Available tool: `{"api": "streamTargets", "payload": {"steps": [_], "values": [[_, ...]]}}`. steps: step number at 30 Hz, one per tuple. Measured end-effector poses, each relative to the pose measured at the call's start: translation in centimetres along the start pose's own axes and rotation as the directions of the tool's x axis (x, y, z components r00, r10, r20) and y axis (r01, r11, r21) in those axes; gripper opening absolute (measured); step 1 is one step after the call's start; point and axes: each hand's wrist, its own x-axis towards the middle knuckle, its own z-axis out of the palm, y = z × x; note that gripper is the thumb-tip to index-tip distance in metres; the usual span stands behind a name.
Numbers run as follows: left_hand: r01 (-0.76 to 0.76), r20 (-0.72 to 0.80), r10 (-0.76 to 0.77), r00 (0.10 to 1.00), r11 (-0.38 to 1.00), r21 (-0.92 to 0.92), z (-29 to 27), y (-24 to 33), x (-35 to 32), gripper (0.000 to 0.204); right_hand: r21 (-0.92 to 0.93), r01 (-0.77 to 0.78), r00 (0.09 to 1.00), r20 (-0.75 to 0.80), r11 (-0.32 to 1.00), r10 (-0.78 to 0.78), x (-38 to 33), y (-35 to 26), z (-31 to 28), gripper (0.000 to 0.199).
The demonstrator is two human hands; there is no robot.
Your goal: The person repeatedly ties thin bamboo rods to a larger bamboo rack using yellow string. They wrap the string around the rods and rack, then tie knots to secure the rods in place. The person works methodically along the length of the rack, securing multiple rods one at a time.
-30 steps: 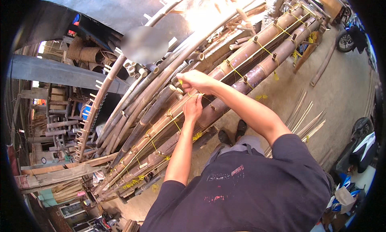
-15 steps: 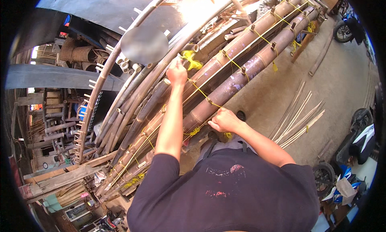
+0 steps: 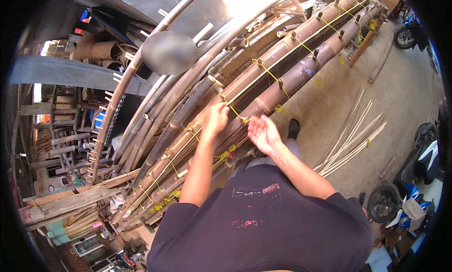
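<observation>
Two long thick bamboo poles, an inner pole (image 3: 270, 60) and an outer pole (image 3: 299, 79), run diagonally side by side. Short dark pegs (image 3: 281, 83) stick out along them, and yellow cord (image 3: 234, 110) crosses between the two. My left hand (image 3: 216, 119) is closed at the inner pole, its fingertips at the upper end of one cord span. Beside the outer pole, my right hand (image 3: 264, 134) is turned palm inward, fingers loosely bent and apart, close to the peg where that span ends. Whether its fingertips touch the cord is hard to see.
Several more bamboo poles (image 3: 174, 100) lie beyond, next to a curved pegged pole (image 3: 123, 86). Thin bamboo strips (image 3: 353, 140) lie on the concrete floor at right, near parked motorcycles (image 3: 383, 203). A wooden post (image 3: 365, 48) supports the far end.
My left hand has come down and nearer from beyond the inner pole; the yellow cord bundle no longer shows at it. My right hand has unclenched and moved slightly up and right.
</observation>
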Motion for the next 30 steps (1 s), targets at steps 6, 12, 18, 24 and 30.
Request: {"api": "streamTargets", "payload": {"steps": [6,12,18,24,30], "values": [[-0.208,-0.408,0.224,0.885,0.974,0.086,6.7,-4.5,0.0,0.03,-0.629,0.729,0.675,0.725,0.271,-0.135,2.7,4.4,15.5,0.041],[0.109,0.05,-0.105,0.993,0.991,-0.077,1.3,2.0,0.5,0.033,-0.376,0.01,0.714,0.651,-0.927,-0.256,12.9,-2.8,14.7,0.063],[-0.04,-0.254,0.014,0.967,0.995,-0.095,6.0,-5.7,0.4,0.035,-0.508,0.859,0.5,0.809,-0.061,0.311,0.5,-4.3,15.8,0.047],[-0.098,-0.261,0.01,0.965,0.94,-0.327,1.6,0.8,0.5,0.022,-0.723,0.628,0.778,0.577,-0.288,0.249,-1.1,-0.7,2.7,0.035],[-0.267,-0.479,0.146,0.866,0.944,-0.195,-1.2,0.4,10.0,0.022,-0.311,0.691,0.594,0.759,-0.653,0.266,0.4,0.0,-0.3,0.039]]}}
